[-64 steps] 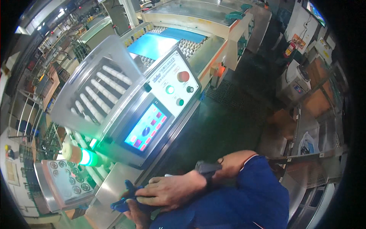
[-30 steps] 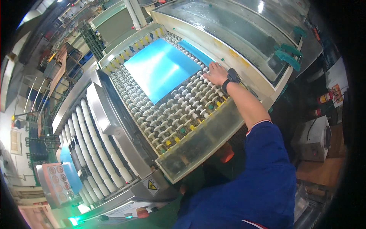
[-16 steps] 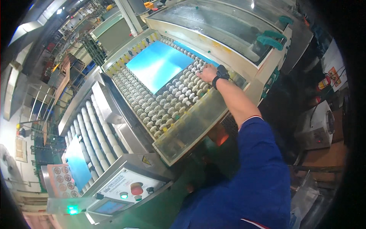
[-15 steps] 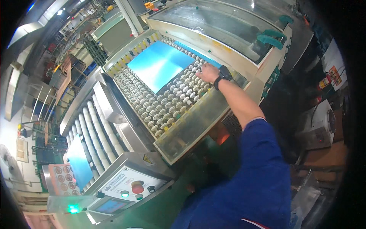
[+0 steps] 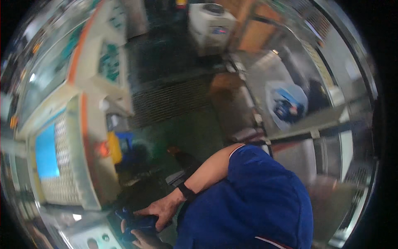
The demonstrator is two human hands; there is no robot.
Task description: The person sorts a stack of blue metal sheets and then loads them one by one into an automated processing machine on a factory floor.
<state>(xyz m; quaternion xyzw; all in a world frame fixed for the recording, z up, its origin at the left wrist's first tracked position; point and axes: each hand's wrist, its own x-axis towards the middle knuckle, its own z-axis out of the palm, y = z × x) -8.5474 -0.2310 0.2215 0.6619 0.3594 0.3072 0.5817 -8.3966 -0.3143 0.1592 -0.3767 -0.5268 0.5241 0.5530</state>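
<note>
Apparently blue glove (image 5: 143, 223) at bottom of frame, left of centre, between hands: right hand (image 5: 162, 211) above, left hand (image 5: 145, 240) below, both grasping it; blur hides exact finger placement. Glove dark, crumpled, soft. Finger-like ends point toward frame's left; long axis roughly left-right, dipping slightly rightward.

Left of the right hand's grip (image 5: 165, 209) and farther ahead, a bed of pale rollers (image 5: 66, 186) carries a blue sheet (image 5: 46, 152); ahead and right of the grip, a metal shelf (image 5: 268, 68) holds a translucent bag (image 5: 296, 97).
</note>
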